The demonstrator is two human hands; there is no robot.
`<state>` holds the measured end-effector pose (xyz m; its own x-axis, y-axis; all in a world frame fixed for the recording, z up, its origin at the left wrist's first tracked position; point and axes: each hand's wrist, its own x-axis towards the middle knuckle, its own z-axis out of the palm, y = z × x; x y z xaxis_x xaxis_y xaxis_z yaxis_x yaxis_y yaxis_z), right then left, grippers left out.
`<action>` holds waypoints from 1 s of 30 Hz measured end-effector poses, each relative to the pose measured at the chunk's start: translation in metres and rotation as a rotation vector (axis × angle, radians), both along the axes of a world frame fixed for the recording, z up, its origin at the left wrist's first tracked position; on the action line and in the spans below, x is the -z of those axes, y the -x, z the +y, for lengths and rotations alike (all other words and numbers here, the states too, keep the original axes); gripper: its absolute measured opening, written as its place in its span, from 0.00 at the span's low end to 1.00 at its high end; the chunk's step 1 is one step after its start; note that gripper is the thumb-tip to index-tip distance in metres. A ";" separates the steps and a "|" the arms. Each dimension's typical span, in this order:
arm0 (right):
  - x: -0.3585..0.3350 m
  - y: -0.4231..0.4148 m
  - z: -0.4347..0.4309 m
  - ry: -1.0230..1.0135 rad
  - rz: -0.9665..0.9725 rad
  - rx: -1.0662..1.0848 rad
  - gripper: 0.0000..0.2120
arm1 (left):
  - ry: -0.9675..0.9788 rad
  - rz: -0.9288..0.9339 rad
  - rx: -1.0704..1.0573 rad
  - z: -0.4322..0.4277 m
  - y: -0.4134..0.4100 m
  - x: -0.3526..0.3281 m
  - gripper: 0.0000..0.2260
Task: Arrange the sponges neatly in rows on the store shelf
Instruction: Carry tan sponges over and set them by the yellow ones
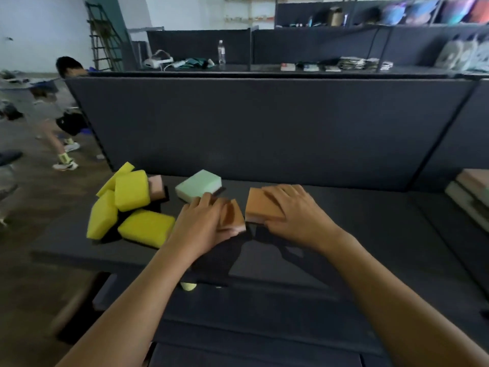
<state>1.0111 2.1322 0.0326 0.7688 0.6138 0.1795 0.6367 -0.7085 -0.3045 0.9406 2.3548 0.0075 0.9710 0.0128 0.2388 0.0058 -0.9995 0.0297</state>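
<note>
We see two orange sponges side by side near the middle of the dark shelf [357, 234], almost touching. The left orange sponge [234, 215] sits tilted, its near edge showing pale. The left grip [203, 223] is closed around it, fingers curved over the top and thumb at the near edge. The right orange sponge [258, 205] lies flat. The right grip [293, 210] is spread over its top with the fingers fairly straight and pressing down, and the thumb rests against the near side.

Just behind the left grip lies a pale green sponge [198, 185], turned at an angle. Further left we see a loose heap of yellow sponges [132, 190], some leaning on each other, with a pink sponge [156, 186] tucked against its far side. All of these rest on the same shelf, in front of its dark back panel [264, 128].

At the right edge we see a stack of flat pale slabs [471, 192]. Beyond the panel a clear bottle [221, 52] stands on another shelf, and a blurred person [66, 72] is at the far left.
</note>
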 end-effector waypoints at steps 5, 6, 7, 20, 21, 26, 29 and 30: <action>-0.002 0.043 -0.055 0.004 -0.079 0.187 0.31 | 0.044 -0.022 0.211 -0.045 0.008 -0.011 0.29; -0.002 0.053 -0.070 0.001 -0.095 0.229 0.31 | 0.053 -0.016 0.249 -0.057 0.009 -0.012 0.29; -0.002 0.062 -0.085 0.000 -0.109 0.270 0.32 | 0.055 -0.019 0.289 -0.072 0.009 -0.013 0.29; -0.001 0.199 -0.327 -0.005 -0.139 0.750 0.34 | 0.100 -0.059 0.777 -0.331 0.046 -0.018 0.32; 0.001 0.211 -0.349 -0.013 -0.134 0.777 0.34 | 0.104 -0.050 0.804 -0.356 0.052 -0.018 0.33; 0.004 0.260 -0.458 -0.029 -0.160 0.881 0.34 | 0.118 -0.029 0.899 -0.478 0.076 -0.015 0.35; 0.004 0.283 -0.521 -0.002 -0.188 0.935 0.32 | 0.122 0.010 0.938 -0.545 0.087 -0.015 0.37; 0.004 0.289 -0.540 0.003 -0.192 0.951 0.32 | 0.112 0.025 0.942 -0.564 0.091 -0.016 0.37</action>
